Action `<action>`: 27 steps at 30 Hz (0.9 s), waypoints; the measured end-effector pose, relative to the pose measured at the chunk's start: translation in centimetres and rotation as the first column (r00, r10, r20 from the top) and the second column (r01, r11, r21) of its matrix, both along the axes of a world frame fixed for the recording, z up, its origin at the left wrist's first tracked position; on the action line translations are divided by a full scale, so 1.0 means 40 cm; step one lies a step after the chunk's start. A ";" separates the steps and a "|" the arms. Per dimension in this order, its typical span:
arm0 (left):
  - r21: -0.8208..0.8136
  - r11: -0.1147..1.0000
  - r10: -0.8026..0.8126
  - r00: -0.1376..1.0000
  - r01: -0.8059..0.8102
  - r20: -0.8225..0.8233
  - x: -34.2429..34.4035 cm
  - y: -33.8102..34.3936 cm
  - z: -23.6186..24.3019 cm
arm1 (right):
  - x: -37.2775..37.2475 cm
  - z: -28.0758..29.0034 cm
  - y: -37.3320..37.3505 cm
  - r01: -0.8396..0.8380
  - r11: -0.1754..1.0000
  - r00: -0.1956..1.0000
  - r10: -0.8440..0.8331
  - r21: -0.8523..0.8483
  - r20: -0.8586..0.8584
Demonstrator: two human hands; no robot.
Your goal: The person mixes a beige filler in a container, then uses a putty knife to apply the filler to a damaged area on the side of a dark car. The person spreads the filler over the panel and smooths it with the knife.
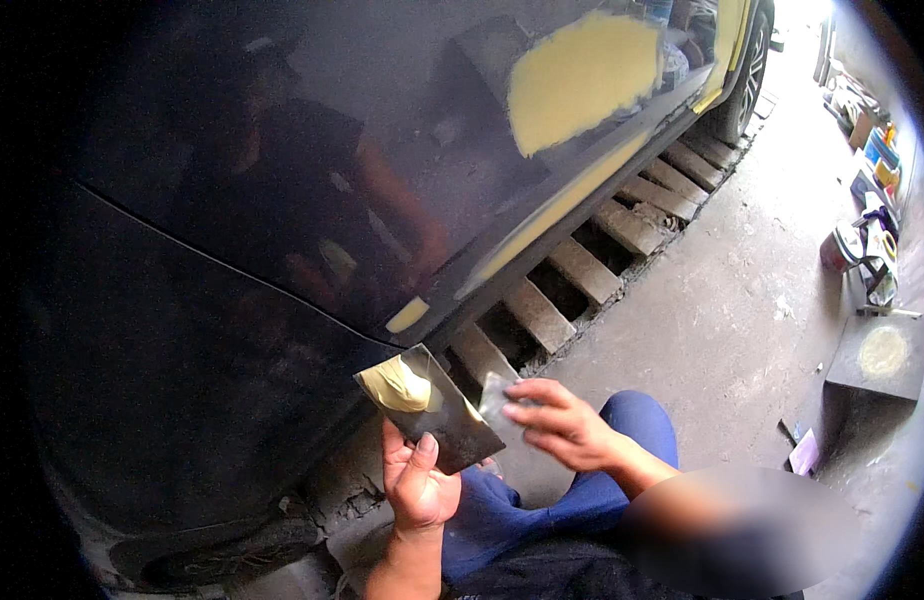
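Observation:
My left hand (422,480) is closed on a dark, flat rectangular plate (452,432), held tilted, with a mound of pale yellow putty (402,385) on its upper end. Just right of the plate, my right hand (560,428) pinches a small, translucent grey spreader (495,395), somewhat blurred, near the plate's putty-smeared edge. Above both hands is the dark car body (262,200), with a large yellow filler patch (582,80) on the door, a long yellow strip (557,205) along its lower edge and a small patch (407,315) just above the plate.
A slatted grating (537,310) runs under the car beside the concrete floor (712,290). A wheel (742,90) is at upper right. Along the right wall stand a bucket (840,247), assorted containers (882,150) and a square board with a pale round spot (847,370). My blue-clad knee (637,420) is below.

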State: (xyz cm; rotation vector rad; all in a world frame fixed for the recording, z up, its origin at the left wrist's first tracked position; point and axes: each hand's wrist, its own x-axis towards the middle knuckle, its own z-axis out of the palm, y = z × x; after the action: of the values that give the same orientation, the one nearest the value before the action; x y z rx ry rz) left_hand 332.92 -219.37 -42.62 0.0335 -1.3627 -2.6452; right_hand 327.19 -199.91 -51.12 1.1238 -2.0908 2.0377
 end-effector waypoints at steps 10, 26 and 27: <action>-0.094 0.992 0.051 0.955 -0.082 -0.291 -0.002 0.139 -0.041 | 0.078 -0.015 0.128 -0.019 0.921 0.673 0.300 -0.389 0.676; -0.845 0.506 -0.474 0.874 0.172 -0.106 -0.066 0.173 -0.048 | 0.012 0.196 0.330 0.090 0.949 0.898 0.054 -0.303 0.437; -0.797 0.529 -0.457 0.889 0.290 0.021 -0.062 0.169 -0.074 | 0.001 0.202 0.329 0.108 0.940 0.940 0.009 -0.322 0.342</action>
State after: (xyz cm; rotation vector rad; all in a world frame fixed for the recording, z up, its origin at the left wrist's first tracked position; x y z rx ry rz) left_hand 330.44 -212.60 -45.60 -0.6877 -2.5545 -1.9415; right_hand 327.23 -186.75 -43.03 0.6995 -1.7535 2.5871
